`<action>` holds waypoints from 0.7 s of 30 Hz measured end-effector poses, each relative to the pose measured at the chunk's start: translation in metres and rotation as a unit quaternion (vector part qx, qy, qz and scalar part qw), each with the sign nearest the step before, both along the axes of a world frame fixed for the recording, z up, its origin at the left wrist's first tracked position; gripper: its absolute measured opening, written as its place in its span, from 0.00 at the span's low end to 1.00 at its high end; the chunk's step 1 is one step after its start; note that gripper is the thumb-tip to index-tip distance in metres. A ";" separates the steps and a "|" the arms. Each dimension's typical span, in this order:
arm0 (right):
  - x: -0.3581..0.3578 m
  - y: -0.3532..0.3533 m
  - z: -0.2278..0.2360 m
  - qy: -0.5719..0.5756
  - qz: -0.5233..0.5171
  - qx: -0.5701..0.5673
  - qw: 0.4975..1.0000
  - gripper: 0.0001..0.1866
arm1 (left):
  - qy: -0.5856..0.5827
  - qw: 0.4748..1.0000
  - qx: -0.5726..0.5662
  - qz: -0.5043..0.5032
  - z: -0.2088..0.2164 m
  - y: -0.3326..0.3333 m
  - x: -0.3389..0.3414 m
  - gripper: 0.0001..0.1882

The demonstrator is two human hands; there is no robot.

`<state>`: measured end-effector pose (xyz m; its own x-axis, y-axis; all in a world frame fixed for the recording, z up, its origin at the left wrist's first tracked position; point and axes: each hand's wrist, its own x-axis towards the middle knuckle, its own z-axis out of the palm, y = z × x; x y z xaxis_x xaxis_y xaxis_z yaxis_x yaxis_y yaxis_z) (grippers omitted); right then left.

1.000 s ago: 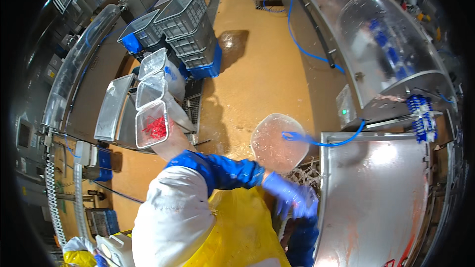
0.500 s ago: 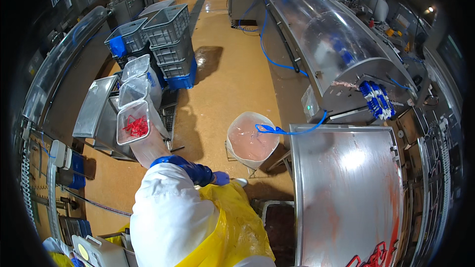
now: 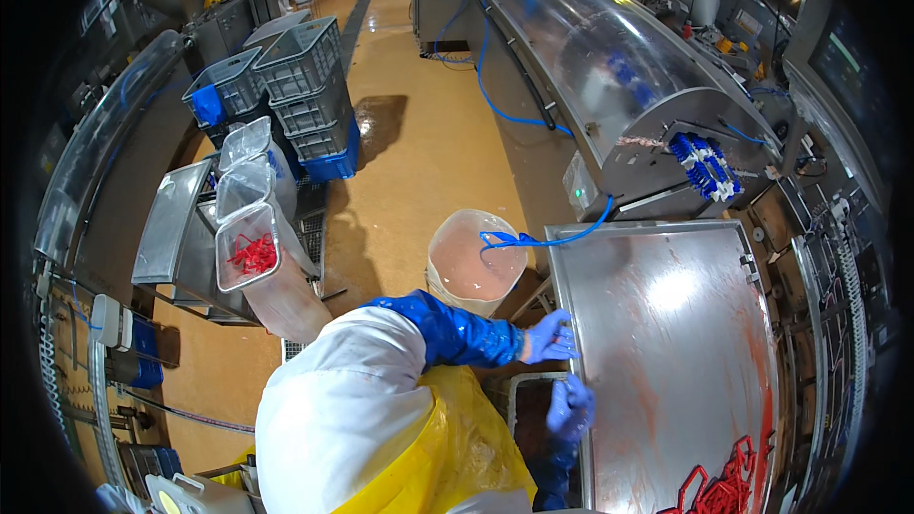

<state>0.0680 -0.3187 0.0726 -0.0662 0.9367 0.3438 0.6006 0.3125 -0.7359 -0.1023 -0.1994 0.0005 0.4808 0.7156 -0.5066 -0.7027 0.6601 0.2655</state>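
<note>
My left hand [image 3: 550, 337], in a purple-blue glove below a wet blue sleeve, reaches to the left rim of a steel-topped table [image 3: 657, 362]. Its fingers are stretched out and hold nothing I can see. Lower down along the same rim is my right hand [image 3: 571, 407], gloved alike, its fingers loosely bent and apparently empty. A heap of red plastic loops [image 3: 719, 487] lies at the table's near right corner, among reddish smears. Partly under my arms stands a pale-rimmed tub [image 3: 514, 395] with dark contents.
Just ahead stands a white bucket [image 3: 476, 297] of pinkish liquid, a blue hose [image 3: 571, 240] hanging into it. Clear bins [image 3: 286, 300], one holding red loops, and stacked grey crates [image 3: 309, 86] are at left. A machine with a clear curved cover [image 3: 590, 48] stands beyond the table.
My left hand has swung right, from above the floor to the table rim. My right hand has come into view beside the table. The view has shifted slightly.
</note>
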 end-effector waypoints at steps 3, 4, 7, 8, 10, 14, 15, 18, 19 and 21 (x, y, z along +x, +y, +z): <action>-0.047 0.011 0.009 0.046 -0.060 -0.011 0.997 0.07 | -0.089 0.996 0.031 0.001 0.038 0.012 0.038 0.24; -0.057 0.018 0.004 0.080 -0.090 -0.012 0.993 0.07 | -0.183 0.978 0.100 -0.010 0.015 0.029 0.040 0.23; -0.052 0.028 -0.032 0.168 0.099 -0.002 0.981 0.07 | -0.168 0.981 0.097 0.016 0.030 0.044 0.052 0.20; -0.047 0.030 -0.035 0.136 0.132 -0.087 0.978 0.08 | -0.197 0.968 0.157 -0.024 0.021 0.052 0.040 0.20; -0.021 0.031 -0.029 0.172 0.093 -0.190 0.962 0.09 | 0.130 0.980 0.144 -0.038 0.065 0.028 0.029 0.17; 0.074 0.031 -0.065 -0.063 -0.088 -0.102 0.989 0.13 | 0.456 0.759 0.438 -0.153 -0.009 0.035 -0.047 0.19; 0.110 0.023 -0.086 -0.086 -0.168 -0.115 0.975 0.15 | 0.549 0.662 0.476 -0.184 -0.023 0.039 -0.072 0.21; 0.197 -0.012 -0.156 -0.116 -0.317 -0.211 0.917 0.22 | 0.706 0.595 0.322 -0.208 -0.084 0.030 -0.145 0.29; 0.192 -0.012 -0.159 -0.137 -0.329 -0.202 0.912 0.22 | 0.741 0.536 0.290 -0.283 -0.116 0.026 -0.175 0.31; 0.192 -0.029 -0.161 -0.183 -0.379 -0.188 0.887 0.23 | 0.732 0.479 0.298 -0.382 -0.131 0.000 -0.187 0.34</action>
<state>0.2597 -0.3473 -0.0888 0.5895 0.8034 0.0835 0.7539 -0.5102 -0.4139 -0.2893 -0.1994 -0.1305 0.1593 0.8410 -0.5170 0.9105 0.0774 0.4063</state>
